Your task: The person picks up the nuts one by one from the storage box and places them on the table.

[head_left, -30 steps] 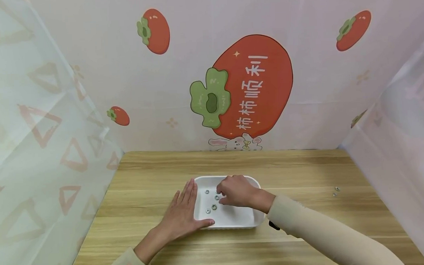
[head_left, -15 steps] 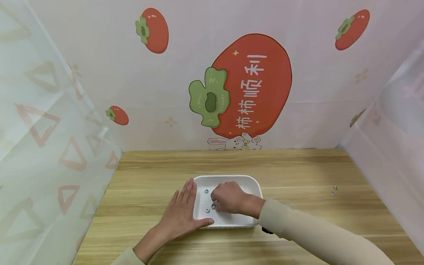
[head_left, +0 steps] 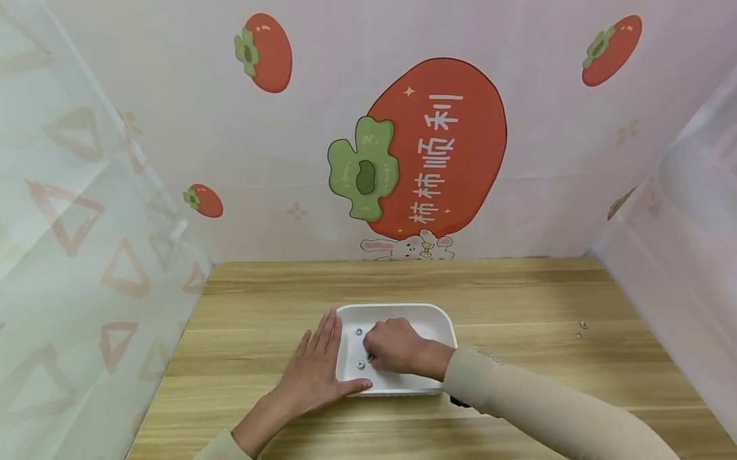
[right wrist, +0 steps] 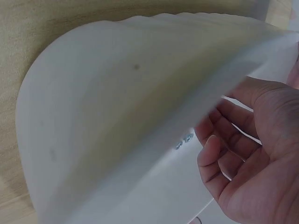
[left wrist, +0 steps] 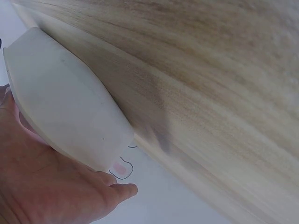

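A white tray (head_left: 410, 384) with rounded corners sits on the wooden table. My left hand (head_left: 312, 371) rests along its left end, fingers straight and thumb on the front rim; the left wrist view shows that palm (left wrist: 51, 182) beside the tray's outer wall (left wrist: 70, 102). Inside the tray lie small metal nuts: a back one (head_left: 358, 332), a front one (head_left: 360, 365) and one (head_left: 371, 358) partly covered by my right fingertips. My right hand (head_left: 397, 347) reaches in with curled fingers. In the right wrist view its fingertips are partly behind the rim, near two nuts (right wrist: 184, 141).
Two small metal pieces (head_left: 582, 330) lie on the table far to the right. A patterned cloth (head_left: 526, 211) stands behind the table (head_left: 510, 286), with pale cloths (head_left: 101, 266) at both sides.
My right hand has moved left and slightly forward within the tray, bringing its fingertips over the nuts and hiding one of them. The left hand and tray have stayed in place.
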The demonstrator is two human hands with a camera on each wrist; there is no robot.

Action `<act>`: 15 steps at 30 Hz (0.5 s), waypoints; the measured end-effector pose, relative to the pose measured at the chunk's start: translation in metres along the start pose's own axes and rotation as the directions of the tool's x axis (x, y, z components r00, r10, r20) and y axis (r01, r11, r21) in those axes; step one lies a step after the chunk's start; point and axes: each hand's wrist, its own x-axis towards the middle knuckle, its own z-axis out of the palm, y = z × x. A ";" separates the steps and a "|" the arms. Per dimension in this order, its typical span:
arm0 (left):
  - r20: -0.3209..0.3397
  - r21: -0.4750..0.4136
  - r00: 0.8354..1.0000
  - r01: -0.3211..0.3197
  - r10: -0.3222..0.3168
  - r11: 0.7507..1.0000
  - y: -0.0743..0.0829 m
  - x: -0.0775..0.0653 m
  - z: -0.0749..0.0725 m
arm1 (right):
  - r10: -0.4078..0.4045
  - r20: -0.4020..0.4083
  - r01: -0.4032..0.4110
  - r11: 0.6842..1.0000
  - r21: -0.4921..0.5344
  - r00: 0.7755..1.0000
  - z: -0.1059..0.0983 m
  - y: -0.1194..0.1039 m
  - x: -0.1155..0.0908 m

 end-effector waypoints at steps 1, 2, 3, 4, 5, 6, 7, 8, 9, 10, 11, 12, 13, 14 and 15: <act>0.002 -0.001 1.000 0.000 0.000 1.000 0.000 0.000 0.000 | -0.001 0.001 0.001 1.000 0.001 1.000 0.001 -0.001 0.000; 0.003 -0.003 1.000 0.000 0.000 1.000 0.000 0.000 0.000 | -0.001 0.003 0.001 1.000 0.004 1.000 0.001 -0.001 0.001; 0.004 -0.004 1.000 0.001 -0.001 1.000 0.000 0.000 0.000 | 0.000 0.003 0.000 1.000 0.000 1.000 0.001 -0.002 0.001; 0.006 -0.006 1.000 0.002 -0.002 1.000 0.000 0.000 0.000 | 0.003 0.003 -0.003 1.000 -0.001 1.000 0.002 -0.002 0.002; 0.007 -0.010 1.000 0.003 -0.003 1.000 0.000 0.000 0.000 | 0.005 -0.001 -0.005 1.000 -0.005 1.000 0.003 -0.002 0.003; 0.007 -0.012 1.000 0.003 -0.003 1.000 0.000 0.000 0.000 | 0.007 -0.003 -0.007 1.000 -0.010 1.000 0.003 -0.003 0.003; 0.008 -0.014 1.000 0.004 -0.004 1.000 0.000 0.000 0.000 | 0.008 -0.006 -0.008 1.000 -0.013 1.000 0.003 -0.003 0.003; 0.008 -0.015 1.000 0.005 -0.005 1.000 0.000 0.000 -0.001 | 0.008 -0.008 -0.008 1.000 -0.019 1.000 0.004 -0.003 0.004; 0.009 -0.016 1.000 0.006 -0.006 1.000 0.000 0.000 -0.001 | 0.008 -0.010 -0.009 1.000 -0.024 1.000 0.005 -0.003 0.004; 0.010 -0.017 1.000 0.006 -0.006 1.000 0.000 0.000 -0.001 | 0.008 -0.012 -0.009 0.999 -0.031 1.000 0.005 -0.004 0.004; 0.011 -0.017 1.000 0.006 -0.006 1.000 0.000 0.000 -0.001 | 0.008 -0.015 -0.009 0.999 -0.038 1.000 0.006 -0.004 0.004; 0.013 -0.015 1.000 0.008 -0.008 1.000 0.000 0.000 -0.001 | 0.006 -0.022 -0.007 0.999 -0.047 1.000 0.006 -0.004 0.004; 0.016 -0.013 1.000 0.009 -0.009 1.000 0.000 0.000 -0.001 | 0.003 -0.028 -0.005 0.999 -0.054 1.000 0.006 -0.005 0.004; 0.014 -0.014 1.000 0.009 -0.009 1.000 0.000 0.000 0.000 | 0.001 -0.033 -0.003 0.998 -0.063 0.999 0.007 -0.005 0.003; 0.017 -0.011 1.000 0.011 -0.010 1.000 -0.001 0.000 0.000 | -0.002 -0.039 -0.001 0.997 -0.072 0.999 0.007 -0.005 0.003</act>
